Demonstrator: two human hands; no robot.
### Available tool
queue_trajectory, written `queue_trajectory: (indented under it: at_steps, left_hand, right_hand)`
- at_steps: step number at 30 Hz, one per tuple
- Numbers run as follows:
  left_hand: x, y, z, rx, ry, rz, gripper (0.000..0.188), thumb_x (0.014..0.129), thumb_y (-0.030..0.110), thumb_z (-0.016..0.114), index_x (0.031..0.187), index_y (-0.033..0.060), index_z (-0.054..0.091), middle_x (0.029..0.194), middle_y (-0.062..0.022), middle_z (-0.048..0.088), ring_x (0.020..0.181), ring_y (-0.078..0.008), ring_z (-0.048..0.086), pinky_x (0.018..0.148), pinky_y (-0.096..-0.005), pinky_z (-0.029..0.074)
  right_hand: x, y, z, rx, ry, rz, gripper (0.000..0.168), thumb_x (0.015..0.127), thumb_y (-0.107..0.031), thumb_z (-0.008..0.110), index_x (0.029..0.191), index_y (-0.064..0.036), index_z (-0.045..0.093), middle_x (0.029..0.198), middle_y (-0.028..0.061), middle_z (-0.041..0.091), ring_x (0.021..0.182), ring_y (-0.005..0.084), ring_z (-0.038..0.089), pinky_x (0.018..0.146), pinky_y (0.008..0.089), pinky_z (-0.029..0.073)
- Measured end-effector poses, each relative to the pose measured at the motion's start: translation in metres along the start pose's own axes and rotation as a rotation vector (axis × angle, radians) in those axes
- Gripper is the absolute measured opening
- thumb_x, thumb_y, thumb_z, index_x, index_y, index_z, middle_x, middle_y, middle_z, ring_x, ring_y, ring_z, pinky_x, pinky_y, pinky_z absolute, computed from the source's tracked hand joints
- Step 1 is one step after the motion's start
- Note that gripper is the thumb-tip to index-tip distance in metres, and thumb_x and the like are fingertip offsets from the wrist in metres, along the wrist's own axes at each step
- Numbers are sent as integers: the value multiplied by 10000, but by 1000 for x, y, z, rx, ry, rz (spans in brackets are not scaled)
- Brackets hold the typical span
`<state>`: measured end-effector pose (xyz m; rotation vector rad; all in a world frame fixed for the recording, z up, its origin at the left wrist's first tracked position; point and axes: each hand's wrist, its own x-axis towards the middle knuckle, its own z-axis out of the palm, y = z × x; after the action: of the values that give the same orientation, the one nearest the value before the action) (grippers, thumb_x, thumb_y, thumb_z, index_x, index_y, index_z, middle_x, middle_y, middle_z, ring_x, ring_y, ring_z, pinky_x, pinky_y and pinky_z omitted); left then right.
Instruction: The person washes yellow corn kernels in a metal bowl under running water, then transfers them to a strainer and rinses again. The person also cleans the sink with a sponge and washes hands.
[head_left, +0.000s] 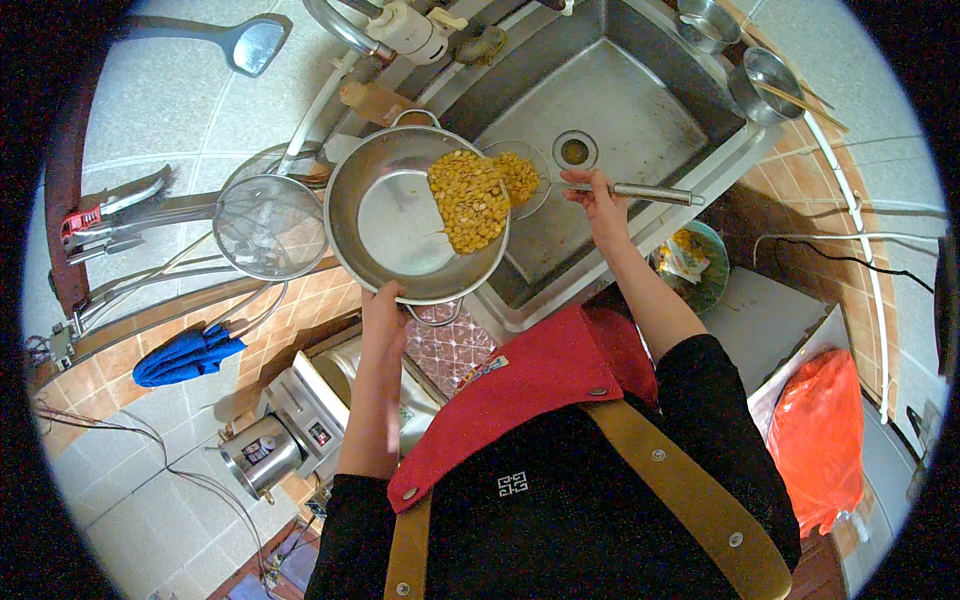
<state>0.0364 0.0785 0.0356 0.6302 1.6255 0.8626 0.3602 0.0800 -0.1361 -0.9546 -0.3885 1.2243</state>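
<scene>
My left hand (386, 307) grips the near rim of a two-handled stainless steel pan (345, 187), tilted towards the right. Yellow-orange seeds or beans (472, 206) lie massed on its right side, at the rim. My right hand (596, 199) holds the metal handle of a round wire skimmer (544, 161). The skimmer's head sits against the pan's right rim, with more of the yellow pieces (517, 176) in it. Both are over the left part of a stainless steel sink (637, 105), beside its drain (575, 150).
A faucet (341, 30) stands behind the sink. Strainers (270, 225) and a spatula (255, 45) hang at the left. Metal bowls (765, 82) stand at the sink's far right corner. A green basin (716, 274) with scraps is right of my forearm, near a red plastic bag (821, 442).
</scene>
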Motion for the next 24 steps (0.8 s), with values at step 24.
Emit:
queue_trajectory:
  at_steps: [24]
  left_hand:
    - [-17,21,32,121,21,186,542,741,-3,470,1274,51,386,1031,-109,539,780,-194,610,509,-298,532]
  right_hand:
    - [2,8,1,38,-56,61,392,1000,-313,406,1054,27,593,1103,161,626,1011,229,603,790,338,521]
